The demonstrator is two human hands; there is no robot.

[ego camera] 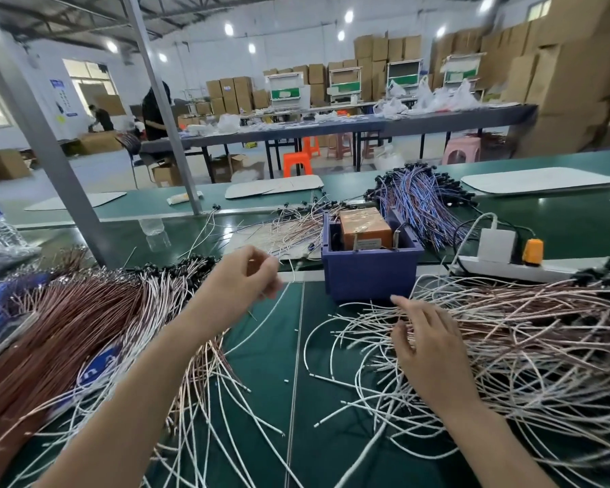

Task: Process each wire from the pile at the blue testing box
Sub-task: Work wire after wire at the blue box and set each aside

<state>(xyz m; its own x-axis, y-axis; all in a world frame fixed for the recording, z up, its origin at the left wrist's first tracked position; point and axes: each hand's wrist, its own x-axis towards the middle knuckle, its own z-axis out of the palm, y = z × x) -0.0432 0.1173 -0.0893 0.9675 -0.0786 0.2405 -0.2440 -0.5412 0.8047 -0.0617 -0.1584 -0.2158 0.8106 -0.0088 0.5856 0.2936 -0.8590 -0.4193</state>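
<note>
While the blue testing box (370, 257) is standing at the centre of the green table (272, 350), a strip of bare tabletop is being left open in front of it, hemmed in by wires on both sides. The left hand (242, 276) is being held above that strip, just left of the box, its fingers curled together; a thin wire seems to be pinched in them, though this cannot be told for certain. The right hand (427, 341) is being laid with fingers spread on the near edge of the wire pile (507, 346), which is lying to the right of the box and reaching to the table's right margin. A sorted bundle of copper-coloured wires (85, 318) is lying to the left. A white power strip (507, 265) is resting just right of the box, apart from it.
</note>
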